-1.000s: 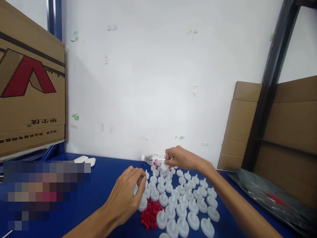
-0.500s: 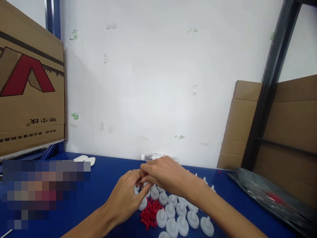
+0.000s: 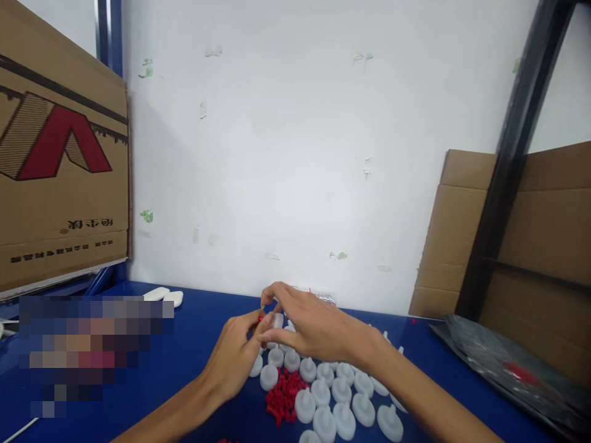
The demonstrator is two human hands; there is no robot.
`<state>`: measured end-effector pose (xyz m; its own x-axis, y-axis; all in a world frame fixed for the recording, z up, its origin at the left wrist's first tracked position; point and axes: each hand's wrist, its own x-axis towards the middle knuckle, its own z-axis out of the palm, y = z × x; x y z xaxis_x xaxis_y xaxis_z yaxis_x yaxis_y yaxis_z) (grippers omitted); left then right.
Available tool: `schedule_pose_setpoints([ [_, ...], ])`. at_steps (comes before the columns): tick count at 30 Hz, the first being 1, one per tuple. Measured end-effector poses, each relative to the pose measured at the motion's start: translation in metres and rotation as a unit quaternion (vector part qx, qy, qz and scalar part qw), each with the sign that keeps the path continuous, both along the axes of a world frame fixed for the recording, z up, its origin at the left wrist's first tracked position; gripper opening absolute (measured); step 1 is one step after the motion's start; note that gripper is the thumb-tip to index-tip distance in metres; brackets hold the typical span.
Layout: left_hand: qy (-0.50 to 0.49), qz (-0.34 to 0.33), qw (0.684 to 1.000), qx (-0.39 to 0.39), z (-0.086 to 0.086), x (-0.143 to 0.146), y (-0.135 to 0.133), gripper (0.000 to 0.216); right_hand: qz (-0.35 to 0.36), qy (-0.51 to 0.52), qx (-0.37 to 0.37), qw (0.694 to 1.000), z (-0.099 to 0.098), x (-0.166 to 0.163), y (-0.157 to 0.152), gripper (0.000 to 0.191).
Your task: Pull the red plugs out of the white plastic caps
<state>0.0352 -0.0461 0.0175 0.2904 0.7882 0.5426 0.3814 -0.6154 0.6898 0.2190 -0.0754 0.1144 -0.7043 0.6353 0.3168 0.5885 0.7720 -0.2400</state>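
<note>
My left hand (image 3: 235, 351) is closed, its thumb and fingertips pinching a small red piece (image 3: 261, 319) that barely shows. Curled towards it from the right, my right hand (image 3: 309, 323) has its fingers around a translucent white plastic piece (image 3: 277, 320). The fingertips of both hands meet or nearly meet, so how the two pieces fit together is hidden. Under and beside the hands stand several white round pieces with stems (image 3: 341, 389) on the blue table. Among them lies a heap of small red pieces (image 3: 284, 394).
A clear plastic bottle (image 3: 325, 298) lies by the wall, partly behind my right hand. Two white objects (image 3: 173, 299) lie at the back left, near a blurred-out area. A grey plastic bag (image 3: 508, 363) lies at right. Cardboard boxes (image 3: 64, 184) flank the table.
My right hand's fingers have lifted and spread somewhat, so the white piece and a bit of red now show between the hands. The view has shifted slightly left.
</note>
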Motion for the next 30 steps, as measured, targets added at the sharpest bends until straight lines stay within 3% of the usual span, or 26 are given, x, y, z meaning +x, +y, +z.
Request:
schedule_pose_setpoints([
  [7,-0.107,-0.029,0.990,-0.086,0.002,0.004,0.003,0.053,0.011,-0.020,0.004,1.000,-0.007,0.002,0.012,0.023],
  [15,-0.057,-0.021,0.998,-0.035,0.006,0.005,-0.006,0.041,0.028,0.019,-0.029,0.999,-0.001,0.011,0.015,0.015],
  [19,-0.115,-0.118,0.979,-0.119,0.012,0.007,-0.006,0.047,0.053,0.055,-0.092,0.993,0.001,0.019,0.021,0.023],
  [22,-0.176,-0.219,0.936,-0.214,0.017,0.009,-0.004,0.049,0.072,0.058,-0.113,0.989,0.003,0.023,0.023,0.029],
  [26,-0.212,-0.256,0.901,-0.277,0.018,0.009,-0.005,0.046,0.027,0.010,-0.022,0.999,0.010,0.034,0.028,0.013],
  [28,-0.209,-0.255,0.899,-0.287,0.016,0.008,-0.007,0.047,-0.032,0.016,0.036,0.999,0.014,0.049,0.039,0.010],
  [30,-0.185,-0.232,0.916,-0.268,0.012,0.007,-0.010,0.050,-0.086,0.037,0.061,0.994,0.016,0.069,0.054,0.013],
])
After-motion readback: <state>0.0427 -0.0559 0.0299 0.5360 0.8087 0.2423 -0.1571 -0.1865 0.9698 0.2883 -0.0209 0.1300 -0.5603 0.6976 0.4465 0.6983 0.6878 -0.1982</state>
